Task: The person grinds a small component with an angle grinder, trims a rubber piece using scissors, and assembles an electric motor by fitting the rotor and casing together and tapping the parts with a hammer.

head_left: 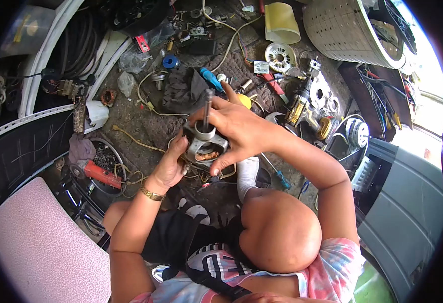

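Observation:
Between my two hands is a small electric motor (199,146) with a grey metal housing. Its shaft (207,112) points up, and copper windings show through an opening in the side. My left hand (170,160) grips the left side of the housing, thumb against the metal. From the right, my right hand (241,126) curls over the top and far side, its thumb low near the windings and one finger raised. Its palm hides part of the motor. A dark cloth (183,90) and a blue-handled tool (211,79) lie just beyond.
A yellow-black power drill (298,107) and a round metal end cover (280,56) are on the right. On the left lies a red angle grinder (102,174). A screwdriver (283,180) rests near my foot. A perforated drum (350,33) stands at the back right.

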Demonstrator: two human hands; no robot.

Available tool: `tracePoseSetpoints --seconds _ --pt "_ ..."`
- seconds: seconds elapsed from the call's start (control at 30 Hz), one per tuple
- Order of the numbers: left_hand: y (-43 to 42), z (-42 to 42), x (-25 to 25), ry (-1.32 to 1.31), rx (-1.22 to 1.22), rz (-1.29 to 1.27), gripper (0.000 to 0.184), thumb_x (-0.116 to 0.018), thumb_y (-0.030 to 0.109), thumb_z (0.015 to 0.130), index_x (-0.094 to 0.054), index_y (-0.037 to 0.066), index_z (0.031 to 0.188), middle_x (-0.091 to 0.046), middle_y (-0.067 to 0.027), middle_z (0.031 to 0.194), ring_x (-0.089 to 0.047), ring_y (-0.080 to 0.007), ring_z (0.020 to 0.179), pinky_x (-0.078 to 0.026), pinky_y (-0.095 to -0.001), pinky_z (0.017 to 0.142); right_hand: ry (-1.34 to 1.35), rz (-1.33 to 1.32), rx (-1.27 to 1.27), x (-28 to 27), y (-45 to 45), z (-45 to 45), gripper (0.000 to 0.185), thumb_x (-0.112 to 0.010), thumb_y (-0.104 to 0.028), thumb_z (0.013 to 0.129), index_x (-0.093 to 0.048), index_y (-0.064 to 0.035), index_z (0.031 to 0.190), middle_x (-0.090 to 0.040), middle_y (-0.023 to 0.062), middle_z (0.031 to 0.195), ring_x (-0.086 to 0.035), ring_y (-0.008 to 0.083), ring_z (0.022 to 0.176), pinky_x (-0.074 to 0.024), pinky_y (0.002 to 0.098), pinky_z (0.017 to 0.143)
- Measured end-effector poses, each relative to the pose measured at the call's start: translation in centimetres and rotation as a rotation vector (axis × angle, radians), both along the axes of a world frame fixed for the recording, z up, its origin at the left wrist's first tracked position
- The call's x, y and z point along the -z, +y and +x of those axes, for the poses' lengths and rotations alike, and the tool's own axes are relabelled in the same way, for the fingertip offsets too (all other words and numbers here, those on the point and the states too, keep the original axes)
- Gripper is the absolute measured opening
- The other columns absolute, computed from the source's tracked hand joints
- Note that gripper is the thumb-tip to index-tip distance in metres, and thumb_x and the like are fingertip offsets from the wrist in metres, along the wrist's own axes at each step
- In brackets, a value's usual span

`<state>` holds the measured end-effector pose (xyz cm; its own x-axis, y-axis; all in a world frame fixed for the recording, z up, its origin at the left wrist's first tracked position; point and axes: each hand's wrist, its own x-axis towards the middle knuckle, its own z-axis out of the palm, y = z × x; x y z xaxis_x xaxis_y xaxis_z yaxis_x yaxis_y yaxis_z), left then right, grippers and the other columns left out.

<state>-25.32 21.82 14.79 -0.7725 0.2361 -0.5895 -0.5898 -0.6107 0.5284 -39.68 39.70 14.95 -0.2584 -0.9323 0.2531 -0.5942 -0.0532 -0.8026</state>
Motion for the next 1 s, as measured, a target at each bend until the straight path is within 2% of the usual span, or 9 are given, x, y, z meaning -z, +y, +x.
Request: tracePoseSetpoints --seconds 0.07,0.13,0.23,0.3,0.37,0.47,0.53,0.87,1.0 --pt "0.0 1.0 0.4 0.032 -0.064 -0.031 0.076 -0.061 0.048 0.084 -0.031 0.007 0.139 -0.047 -0.0073 0.131 -0.047 -0.0189 0.121 -0.04 -0.0364 0.101 0.048 0.143 -0.028 -1.1 -0.8 -0.2 0.097 -0.072 -0.069 0.056 -0.041 -0.0092 0.127 -0.053 0.0084 0.123 -0.046 0.0327 0.115 -0.0114 0.0671 0.1" --pt "0.0 1.2 0.8 0.073 -0.138 -0.052 0.067 -0.06 0.043 0.086 -0.035 0.007 0.137 -0.049 -0.0075 0.13 -0.049 -0.0191 0.118 -0.041 -0.0363 0.1 0.047 -0.07 0.201 -0.5 0.7 -0.5 0.111 -0.069 -0.071 0.055 -0.034 -0.0029 0.135 -0.038 0.0182 0.137 -0.037 0.034 0.126 -0.0169 0.0513 0.107" --pt "-0.1 0.9 1.0 0.127 -0.197 -0.074 0.063 -0.058 0.042 0.087 -0.037 0.007 0.135 -0.051 -0.0079 0.127 -0.053 -0.0199 0.114 -0.042 -0.0361 0.099 -0.494 -0.125 0.885 6.4 7.0 3.1 0.064 -0.07 -0.035 0.076 -0.045 -0.0011 0.124 -0.05 0.0162 0.122 -0.048 0.0283 0.115 -0.0368 0.0385 0.097" --pt "-0.5 1.0 2.1 0.001 -0.256 -0.021 0.066 -0.048 0.051 0.088 -0.041 0.005 0.135 -0.051 -0.0118 0.13 -0.056 -0.0262 0.112 -0.045 -0.0409 0.096 -0.358 0.46 1.024 12.0 12.4 6.7 0.035 -0.068 -0.02 0.078 -0.052 -0.0006 0.102 -0.054 0.017 0.098 -0.056 0.0317 0.095 -0.0426 0.0385 0.084" --pt "-1.1 0.8 2.9 -0.058 -0.29 0.12 0.066 -0.045 0.051 0.089 -0.041 0.005 0.135 -0.051 -0.0133 0.13 -0.055 -0.0294 0.113 -0.044 -0.0442 0.097 0.074 0.672 0.867 17.0 17.4 12.2 0.039 -0.071 -0.02 0.073 -0.052 -0.0025 0.102 -0.05 0.0179 0.099 -0.051 0.0374 0.092 -0.0424 0.0469 0.073" --pt "-1.3 0.1 3.3 -0.168 -0.356 0.27 0.064 -0.038 0.051 0.09 -0.041 0.005 0.134 -0.051 -0.0165 0.129 -0.054 -0.0363 0.113 -0.041 -0.0536 0.099 0.133 0.883 0.845 19.1 20.3 17.4 0.046 -0.072 -0.021 0.071 -0.049 -0.0036 0.107 -0.047 0.0177 0.106 -0.049 0.0372 0.094 -0.0419 0.0473 0.072" --pt "-1.3 -0.2 3.5 -0.138 -0.347 0.316 0.056 -0.043 0.052 0.091 -0.049 0.009 0.127 -0.058 -0.0098 0.12 -0.057 -0.0247 0.108 -0.05 -0.043 0.091 0.026 1.002 0.735 20.2 20.7 18.8 0.051 -0.072 -0.021 0.07 -0.046 -0.0036 0.111 -0.046 0.0177 0.108 -0.048 0.0371 0.097 -0.0424 0.0475 0.074" --pt "-1.3 -1.6 2.3 -0.089 -0.272 0.384 0.066 -0.039 0.053 0.089 -0.043 0.005 0.133 -0.053 -0.0173 0.126 -0.053 -0.0411 0.112 -0.044 -0.056 0.094 0.037 0.83 0.763 21.1 20.1 18.7 0.028 -0.066 -0.008 0.071 -0.051 -0.0055 0.094 -0.06 0.0122 0.084 -0.056 0.0324 0.08 -0.0479 0.0429 0.067" --pt "-1.2 -1.5 2.2 -0.115 -0.322 0.44 0.061 -0.041 0.053 0.088 -0.049 0.006 0.127 -0.057 -0.0137 0.122 -0.056 -0.0358 0.108 -0.049 -0.052 0.088 0.006 0.823 0.96 21.1 19.1 17.9 0.024 -0.064 -0.007 0.072 -0.052 -0.0057 0.093 -0.06 0.011 0.087 -0.056 0.032 0.082 -0.048 0.0426 0.067"
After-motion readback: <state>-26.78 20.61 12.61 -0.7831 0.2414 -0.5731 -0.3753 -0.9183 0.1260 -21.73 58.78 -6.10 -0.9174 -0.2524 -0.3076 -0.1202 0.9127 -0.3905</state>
